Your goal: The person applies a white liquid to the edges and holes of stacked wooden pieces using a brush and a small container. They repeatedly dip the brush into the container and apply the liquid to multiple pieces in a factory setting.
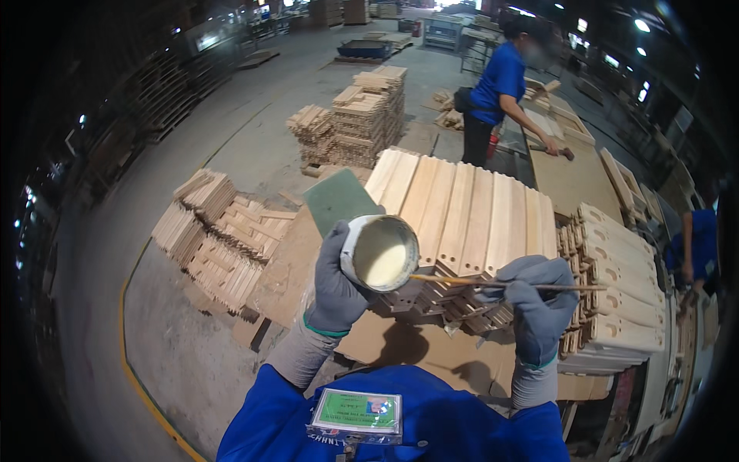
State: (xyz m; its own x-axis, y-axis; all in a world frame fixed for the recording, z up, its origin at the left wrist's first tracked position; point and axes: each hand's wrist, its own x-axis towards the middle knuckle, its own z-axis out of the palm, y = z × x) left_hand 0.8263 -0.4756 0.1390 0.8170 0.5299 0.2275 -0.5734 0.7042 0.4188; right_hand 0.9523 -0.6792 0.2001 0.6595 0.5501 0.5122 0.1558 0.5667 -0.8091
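Left hand wrapped round grimy white pot; contents pale cream; right hand closed on thin brownish stick.

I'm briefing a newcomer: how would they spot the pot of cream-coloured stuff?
Find the big stack of pale wooden slats at the centre. In front of its left part, the gloved left hand holds a round, open pot. Its circular mouth and cream-coloured contents set it apart from the straight-edged slats and flat green sheet beside it.

Stacked wooden parts show a woodworking workshop.
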